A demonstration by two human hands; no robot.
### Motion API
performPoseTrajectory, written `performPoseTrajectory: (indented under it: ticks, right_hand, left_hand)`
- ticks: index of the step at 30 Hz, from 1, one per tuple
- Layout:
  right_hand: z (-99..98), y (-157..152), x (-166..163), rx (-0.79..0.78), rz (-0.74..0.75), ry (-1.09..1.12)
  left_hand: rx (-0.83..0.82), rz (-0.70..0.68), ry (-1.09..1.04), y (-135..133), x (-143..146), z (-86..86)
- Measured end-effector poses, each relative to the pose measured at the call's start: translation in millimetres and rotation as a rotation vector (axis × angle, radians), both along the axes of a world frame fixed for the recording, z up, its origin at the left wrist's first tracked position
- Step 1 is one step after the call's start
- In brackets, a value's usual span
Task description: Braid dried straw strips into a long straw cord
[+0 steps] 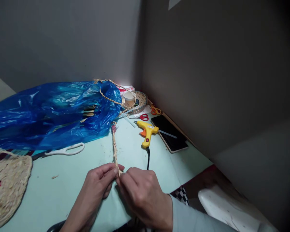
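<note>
A thin cord of twisted straw-like fibre [114,146] runs from the middle of the table down to my fingers. My left hand [100,182] pinches it between thumb and forefinger. Right beside it, my right hand [145,195] is closed on the cord's near end, with a loose pale strand showing at the fingertips. The back of this hand hides what lies in its palm. At the far end of the cord sits a small reddish bit [114,127]. To the left lies a flat woven piece [11,187] of similar fibre.
A big blue plastic bag [50,112] covers the back left. White-handled scissors [67,149] lie before it. Right of centre are a yellow glue gun [148,130], red scissors [142,117], a black-screened tablet [170,133], orange scissors [155,110] and a woven basket [142,100]. Walls border the table.
</note>
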State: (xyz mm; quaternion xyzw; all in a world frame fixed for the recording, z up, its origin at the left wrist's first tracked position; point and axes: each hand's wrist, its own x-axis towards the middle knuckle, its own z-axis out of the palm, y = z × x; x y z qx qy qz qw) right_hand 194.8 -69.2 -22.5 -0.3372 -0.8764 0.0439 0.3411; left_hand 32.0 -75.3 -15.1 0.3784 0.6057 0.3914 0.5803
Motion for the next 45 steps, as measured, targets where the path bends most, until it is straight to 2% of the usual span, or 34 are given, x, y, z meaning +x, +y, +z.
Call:
performPoseTrajectory:
  ticks: [3,5,7,11,14,16,19,25,30,35,38,41,45]
  right_hand:
    - [-1.0,-6,-2,0.15,0.097,-0.048]
    - [2.5,-5,1,0.089,0.139,-0.024]
    - [9.6,1,5,-0.093,0.144,0.071]
    - [25.3,22,12,-0.484,0.05,0.221]
    - [29.4,36,10,-0.76,0.161,0.141]
    - [28.3,41,8,-0.868,0.205,0.118]
    - [24.8,43,5,-0.915,0.187,0.127]
    - [21.6,37,4,-0.836,0.129,0.152]
    - [16.5,35,2,-0.838,0.122,0.217]
    - [15.5,37,3,-0.898,0.07,0.262]
    - [15.1,37,3,-0.943,0.08,0.301]
    - [12.7,36,2,-1.001,0.118,0.373]
    - [10.1,37,3,-1.058,0.171,0.478]
  left_hand:
    - [0.003,-0.001,-0.031,-1,0,1.6]
    - [0.025,-0.021,-0.026,-1,-1,2.7]
    - [0.019,-0.03,-0.04,-2,-1,3.4]
    - [-0.031,-0.032,-0.167,-3,0,4.1]
    - [-0.026,-0.044,-0.19,-3,1,5.0]
    - [-0.012,-0.042,-0.183,-4,1,6.5]
    - [0.009,-0.024,-0.193,-5,2,9.5]
    - [0.056,-0.051,-0.156,-6,3,9.0]
    - [0.093,-0.107,0.053,-11,0,2.8]
    - [0.154,-0.104,0.404,-19,-3,4.4]
    - [0.205,-0.055,0.558,-24,-5,6.1]
    - [0.388,0.023,0.738,-29,0,6.3]
    - [0.857,0.028,1.038,-35,17,-0.3]
